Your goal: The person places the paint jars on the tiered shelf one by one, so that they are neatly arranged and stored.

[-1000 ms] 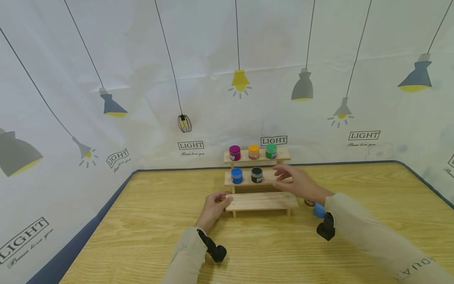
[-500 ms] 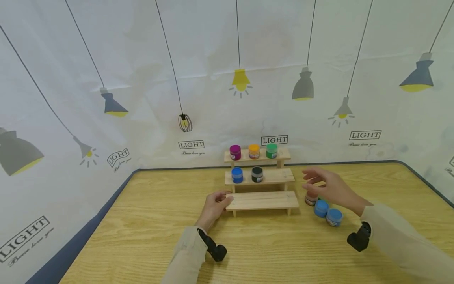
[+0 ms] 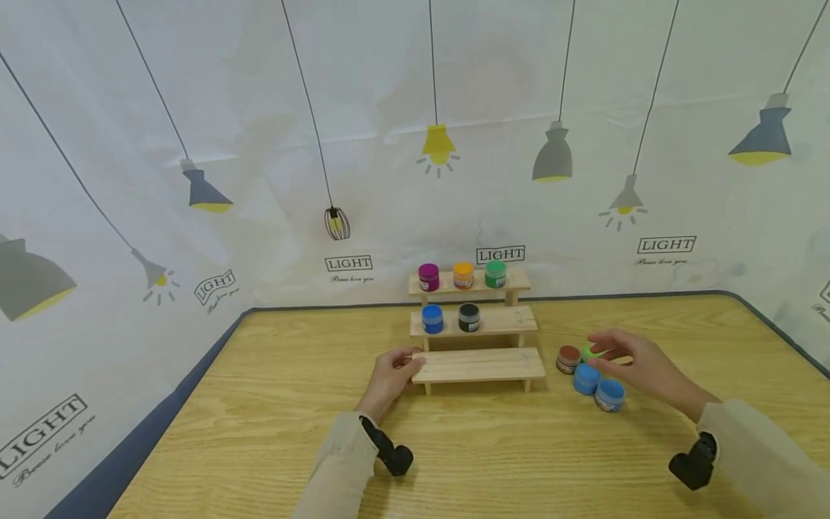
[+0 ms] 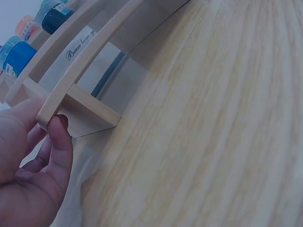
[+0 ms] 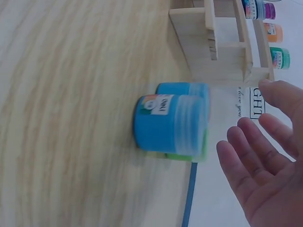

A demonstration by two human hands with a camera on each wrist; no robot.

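A three-tier wooden display stand [image 3: 480,366] stands on the table. My left hand [image 3: 392,375] pinches the left end of its lowest board between thumb and fingers, as the left wrist view also shows. To the right of the stand, a brown paint jar [image 3: 568,359], a light green jar [image 3: 588,352] and two blue jars [image 3: 609,395] stand close together. Over the light green jar hovers my right hand [image 3: 642,360], which partly hides it. Its fingers are loosely bent with nothing between them; in the right wrist view they are apart from the nearer blue jar [image 5: 165,124].
Purple [image 3: 429,277], orange [image 3: 463,275] and green jars [image 3: 496,274] line the top tier. On the middle tier are a blue jar [image 3: 432,318] and a black jar [image 3: 469,317]. Behind the wooden table [image 3: 311,432] rises a lamp-printed cloth [image 3: 389,180].
My right hand has moved from the right end of the middle tier, rightward and toward me, to the loose jars, uncovering the brown and blue ones. My left hand stays on the stand.
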